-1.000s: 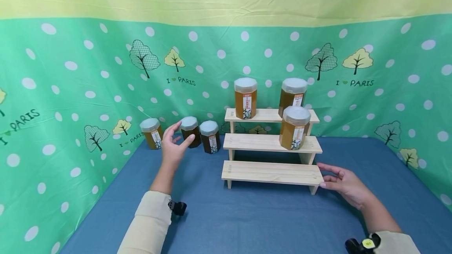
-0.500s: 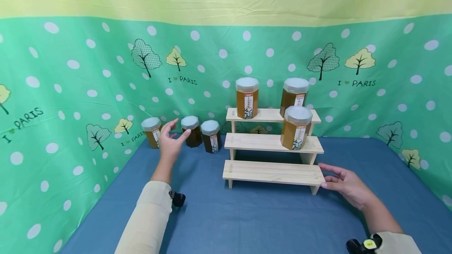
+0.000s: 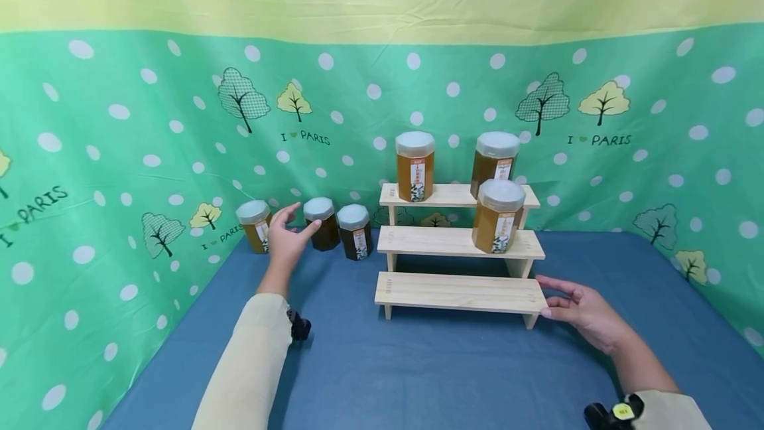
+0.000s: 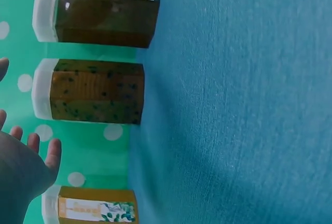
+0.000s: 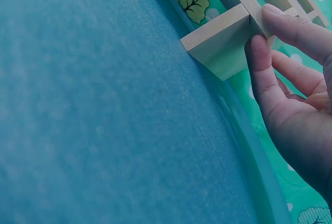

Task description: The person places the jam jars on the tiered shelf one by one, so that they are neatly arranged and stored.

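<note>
My left hand point(image 3: 286, 244) reaches toward a dark jar point(image 3: 325, 237) with a pale lid, its thumb and fingers spread and nothing between them. In the left wrist view this jar point(image 4: 98, 92) shows dark specks, and the fingers are short of its lid. Beside it stand another dark jar point(image 3: 356, 244) on the right and an amber jar point(image 3: 256, 234) on the left, partly covered by my fingers. On the other side, my right hand point(image 3: 587, 317) pinches the right end of the lowest step of a three-step wooden stand point(image 3: 459, 292), with thumb point(image 5: 259, 53) and forefinger at the board's corner.
One amber jar point(image 3: 412, 178) and one darker jar point(image 3: 486, 168) stand on the top step. Another amber jar point(image 3: 492, 227) is on the middle step, at the right. Blue cloth point(image 3: 442, 377) covers the table, and a green dotted curtain point(image 3: 352, 98) hangs behind.
My left hand has shifted slightly left, and its forearm has moved forward. The right hand keeps its place at the stand; the jars stay where they were.
</note>
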Motion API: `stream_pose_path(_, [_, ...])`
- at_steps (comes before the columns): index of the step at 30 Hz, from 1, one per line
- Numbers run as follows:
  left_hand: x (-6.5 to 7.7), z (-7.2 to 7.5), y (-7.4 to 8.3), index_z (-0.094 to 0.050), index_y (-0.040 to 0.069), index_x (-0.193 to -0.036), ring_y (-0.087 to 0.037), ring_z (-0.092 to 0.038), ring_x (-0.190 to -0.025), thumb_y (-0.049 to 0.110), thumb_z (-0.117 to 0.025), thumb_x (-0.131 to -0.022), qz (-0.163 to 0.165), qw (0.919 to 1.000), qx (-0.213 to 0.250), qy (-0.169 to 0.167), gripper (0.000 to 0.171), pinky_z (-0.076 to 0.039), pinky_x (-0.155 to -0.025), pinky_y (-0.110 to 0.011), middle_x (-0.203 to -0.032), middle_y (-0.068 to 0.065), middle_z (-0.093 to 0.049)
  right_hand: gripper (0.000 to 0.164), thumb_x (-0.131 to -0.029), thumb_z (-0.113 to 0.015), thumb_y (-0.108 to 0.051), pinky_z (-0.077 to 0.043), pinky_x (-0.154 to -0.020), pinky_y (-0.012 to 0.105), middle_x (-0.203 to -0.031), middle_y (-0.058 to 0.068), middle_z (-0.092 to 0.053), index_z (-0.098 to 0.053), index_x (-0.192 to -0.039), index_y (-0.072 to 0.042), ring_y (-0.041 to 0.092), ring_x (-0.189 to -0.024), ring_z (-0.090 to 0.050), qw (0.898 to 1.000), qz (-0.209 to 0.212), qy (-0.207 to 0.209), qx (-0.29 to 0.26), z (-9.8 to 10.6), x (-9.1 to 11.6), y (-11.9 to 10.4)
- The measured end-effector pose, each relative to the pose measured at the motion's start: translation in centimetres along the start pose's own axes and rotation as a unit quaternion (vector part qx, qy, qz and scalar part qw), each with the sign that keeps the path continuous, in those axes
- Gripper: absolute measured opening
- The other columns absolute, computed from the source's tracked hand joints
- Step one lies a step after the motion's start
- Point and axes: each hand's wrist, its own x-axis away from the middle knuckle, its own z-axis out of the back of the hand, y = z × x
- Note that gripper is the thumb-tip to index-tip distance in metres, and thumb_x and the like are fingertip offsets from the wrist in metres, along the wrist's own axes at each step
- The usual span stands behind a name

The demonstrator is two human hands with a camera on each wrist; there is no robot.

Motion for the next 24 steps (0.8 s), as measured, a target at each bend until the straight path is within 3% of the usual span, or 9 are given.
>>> stream_pose_path(10, [-1.4, -1.0, -0.8, -0.053, 0.003, -0.138, -0.036, -0.043, -0.123, 0.020, -0.082, -0.081, 0.006, 0.9982, -0.056, -0.020, 0.066, -0.041, -0.099, -0.048, -0.141, -0.017, -0.043, 0.084, -0.087, -0.075, -0.012, -0.051, -0.080, 0.024, -0.119, 0.017, -0.063, -0.023, -0.150, 0.010, 0.014, -0.094, -0.066, 1.000, -0.004, 0.005, 0.008, 0.0, 0.0, 0.0])
stream_pose_path(15, [-2.0, -1.9, -0.9, -0.049, 0.004, -0.142, -0.036, -0.042, -0.125, 0.022, -0.082, -0.080, 0.007, 0.9951, -0.095, -0.028, 0.072, -0.039, -0.102, -0.048, -0.144, -0.019, -0.039, 0.083, -0.087, -0.074, -0.011, -0.051, -0.080, 0.024, -0.116, 0.014, -0.064, -0.023, -0.149, 0.010, 0.015, -0.093, -0.066, 1.000, 0.002, 0.005, 0.009, 0.2, 0.0, 0.1])
stream_pose_path(24, [-2.8, -2.3, -0.8, -0.040, 0.005, -0.147, -0.036, -0.035, -0.134, 0.024, -0.081, -0.081, 0.030, 0.9883, -0.142, -0.048, 0.080, -0.034, -0.108, -0.049, -0.150, -0.020, -0.031, 0.084, -0.087, -0.075, -0.011, -0.051, -0.080, 0.024, -0.121, 0.016, -0.062, -0.024, -0.149, 0.010, 0.014, -0.094, -0.065, 1.000, -0.001, 0.003, 0.010, 0.0, -0.1, 0.2])
